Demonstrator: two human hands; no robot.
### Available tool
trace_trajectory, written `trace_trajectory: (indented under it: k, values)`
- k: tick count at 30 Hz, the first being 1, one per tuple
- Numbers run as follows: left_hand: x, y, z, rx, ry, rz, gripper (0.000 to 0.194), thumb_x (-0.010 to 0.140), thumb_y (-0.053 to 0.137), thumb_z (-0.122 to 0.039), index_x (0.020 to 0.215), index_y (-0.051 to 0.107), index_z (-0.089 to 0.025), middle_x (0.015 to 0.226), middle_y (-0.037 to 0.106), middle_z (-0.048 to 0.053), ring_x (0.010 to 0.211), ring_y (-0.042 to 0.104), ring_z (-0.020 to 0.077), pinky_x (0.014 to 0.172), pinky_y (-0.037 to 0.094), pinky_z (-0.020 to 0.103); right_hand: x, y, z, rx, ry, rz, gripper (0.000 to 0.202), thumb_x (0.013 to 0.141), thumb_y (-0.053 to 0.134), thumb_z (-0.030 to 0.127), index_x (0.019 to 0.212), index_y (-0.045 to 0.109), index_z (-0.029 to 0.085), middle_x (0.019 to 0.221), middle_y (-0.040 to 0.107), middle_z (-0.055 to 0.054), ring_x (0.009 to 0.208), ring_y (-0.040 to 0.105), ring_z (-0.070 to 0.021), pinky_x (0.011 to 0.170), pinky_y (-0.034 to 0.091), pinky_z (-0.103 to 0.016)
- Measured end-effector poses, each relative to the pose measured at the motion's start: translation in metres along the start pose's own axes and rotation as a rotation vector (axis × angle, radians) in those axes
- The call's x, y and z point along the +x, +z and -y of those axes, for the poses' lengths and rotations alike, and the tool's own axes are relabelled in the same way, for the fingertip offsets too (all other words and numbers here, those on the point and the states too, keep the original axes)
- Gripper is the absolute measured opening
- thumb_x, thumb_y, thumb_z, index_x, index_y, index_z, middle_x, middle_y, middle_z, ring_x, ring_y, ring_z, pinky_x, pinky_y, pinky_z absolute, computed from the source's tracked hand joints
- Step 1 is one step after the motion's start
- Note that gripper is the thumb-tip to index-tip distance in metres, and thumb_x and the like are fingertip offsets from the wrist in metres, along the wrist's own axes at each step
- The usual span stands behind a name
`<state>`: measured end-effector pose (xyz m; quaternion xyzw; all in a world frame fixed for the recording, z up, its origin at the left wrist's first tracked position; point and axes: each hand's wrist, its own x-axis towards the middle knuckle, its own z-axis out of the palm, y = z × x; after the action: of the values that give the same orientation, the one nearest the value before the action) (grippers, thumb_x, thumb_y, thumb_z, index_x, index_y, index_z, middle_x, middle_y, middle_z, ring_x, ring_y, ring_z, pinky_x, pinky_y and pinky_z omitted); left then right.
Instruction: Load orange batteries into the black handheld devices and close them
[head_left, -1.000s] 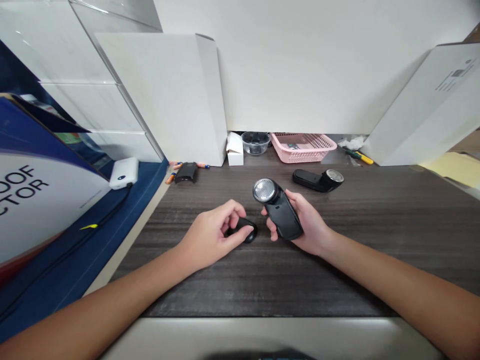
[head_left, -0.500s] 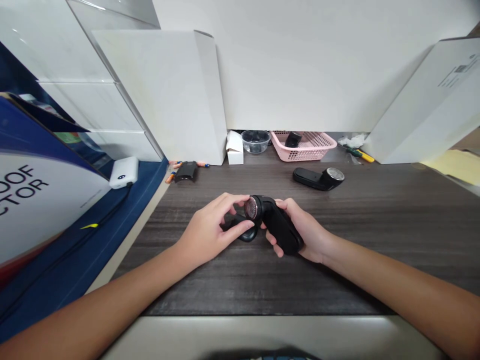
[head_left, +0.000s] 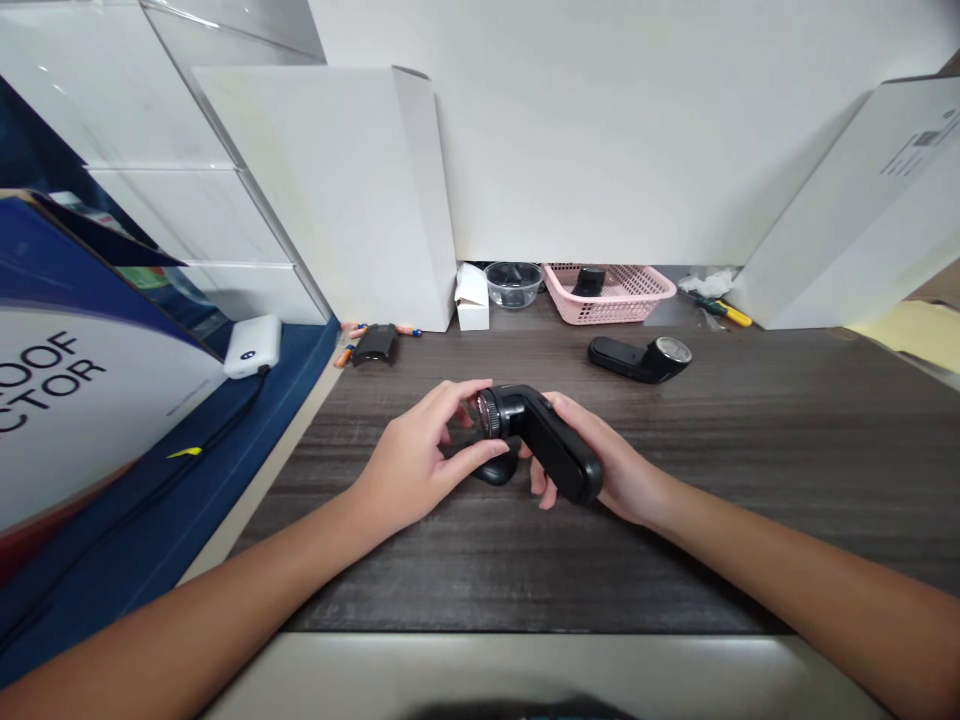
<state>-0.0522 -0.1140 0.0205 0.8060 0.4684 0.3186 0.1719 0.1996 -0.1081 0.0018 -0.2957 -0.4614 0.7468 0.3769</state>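
Observation:
A black angled device (head_left: 556, 445) with a round metal-mesh head is held above the dark wooden table (head_left: 525, 580). My right hand (head_left: 600, 450) is wrapped round its handle from the right. At the device's head, my left hand (head_left: 431, 450) grips the ribbed rim between thumb and fingers. Beneath the head lies a black rounded part (head_left: 499, 467), mostly hidden by the left hand and the device. A second black device (head_left: 637, 358) of similar shape rests on the table behind my right hand, its mesh head facing up.
Along the back stand a small white box (head_left: 472, 300), a clear bowl (head_left: 514, 286) and a pink basket (head_left: 607, 295) with a black part inside. A yellow-handled tool (head_left: 731, 312) is at right; a black cover (head_left: 375, 343) and orange batteries (head_left: 345, 355) are at left.
The held device has turned so its mesh face points more to the left, with the ribbed rim now showing. My left fingers have moved with the head.

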Motion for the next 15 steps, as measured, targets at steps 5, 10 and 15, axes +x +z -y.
trace_trajectory:
  k: [5,10,15]
  values:
    - [0.0,-0.001,0.002,-0.047,0.0,-0.045,0.057,0.099,0.075,-0.053,0.148,0.061,-0.027,0.116,0.072,0.007,0.092,0.068,0.0203,0.078,0.058,0.032,0.005,-0.012,-0.012,-0.043,-0.106,0.058,0.069,0.104,0.061,0.068,0.158,0.049,0.027,0.095,0.079,-0.006,0.074,0.077,-0.0228,0.061,0.065,-0.033]
    - [-0.002,-0.002,0.0,-0.052,0.055,-0.101,0.062,0.096,0.08,-0.05,0.15,0.06,-0.027,0.118,0.072,0.007,0.096,0.069,0.0209,0.08,0.058,0.032,-0.001,-0.013,-0.011,-0.108,-0.173,0.091,0.08,0.098,0.066,0.074,0.162,0.046,0.031,0.11,0.08,-0.009,0.079,0.077,-0.0238,0.067,0.064,-0.035]
    - [-0.004,-0.004,-0.006,-0.126,0.038,-0.117,0.054,0.1,0.075,-0.046,0.147,0.062,-0.023,0.125,0.073,0.009,0.104,0.07,0.0228,0.082,0.059,0.032,-0.012,-0.004,-0.003,-0.172,-0.268,0.083,0.079,0.098,0.065,0.075,0.162,0.053,0.03,0.114,0.077,-0.008,0.084,0.073,-0.0222,0.079,0.063,-0.035]
